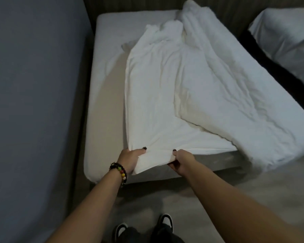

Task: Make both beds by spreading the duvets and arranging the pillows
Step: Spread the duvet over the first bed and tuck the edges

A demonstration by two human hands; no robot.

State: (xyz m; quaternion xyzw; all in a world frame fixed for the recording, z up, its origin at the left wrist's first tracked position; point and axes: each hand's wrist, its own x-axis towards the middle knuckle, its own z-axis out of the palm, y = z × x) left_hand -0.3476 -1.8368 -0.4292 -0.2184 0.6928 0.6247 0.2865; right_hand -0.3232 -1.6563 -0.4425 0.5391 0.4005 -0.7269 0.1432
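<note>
A white duvet (165,88) lies rumpled and folded along the near bed (105,95), covering its middle and right side and hanging over the right foot corner. The left strip of the mattress is bare. At the foot edge my left hand (130,158) grips the duvet's near left corner, thumb on top. My right hand (181,160) pinches the same edge a little to the right. A second bed with white bedding (286,37) shows at the upper right. No pillow is plainly visible on the near bed.
A grey-blue wall (33,102) runs close along the bed's left side. A dark gap (263,55) separates the two beds. I stand on light carpet (235,199) at the foot, my shoes (165,223) below.
</note>
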